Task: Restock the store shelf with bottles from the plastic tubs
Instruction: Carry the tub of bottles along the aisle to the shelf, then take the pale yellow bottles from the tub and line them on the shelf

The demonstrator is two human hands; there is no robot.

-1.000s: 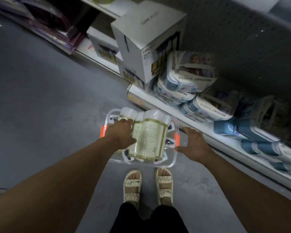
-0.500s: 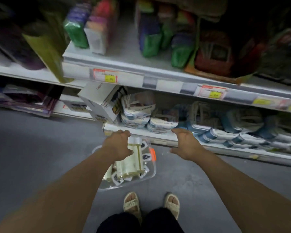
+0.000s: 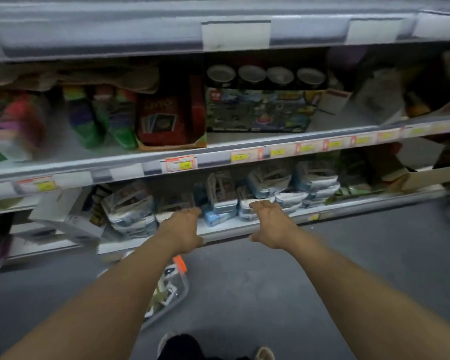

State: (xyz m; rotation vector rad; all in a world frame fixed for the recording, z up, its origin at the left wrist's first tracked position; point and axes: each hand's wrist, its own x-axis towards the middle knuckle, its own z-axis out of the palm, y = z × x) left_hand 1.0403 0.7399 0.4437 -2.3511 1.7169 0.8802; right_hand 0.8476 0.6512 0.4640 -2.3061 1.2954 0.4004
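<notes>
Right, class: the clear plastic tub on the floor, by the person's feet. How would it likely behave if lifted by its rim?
The clear plastic tub looks thin-walled, so its sides may flex under a one-sided lift. It seems to hold bottles, so it is probably heavy for its size and its load could shift. The orange latch might give a firmer hold, though blur hides its detail.

left forearm [image 3: 130, 287] hides most of the tub [image 3: 178, 289].

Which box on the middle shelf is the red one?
The red box showing playing cards, sitting left of the long green-and-blue box. It is the only red one; the packs further left are green and purple.
</notes>
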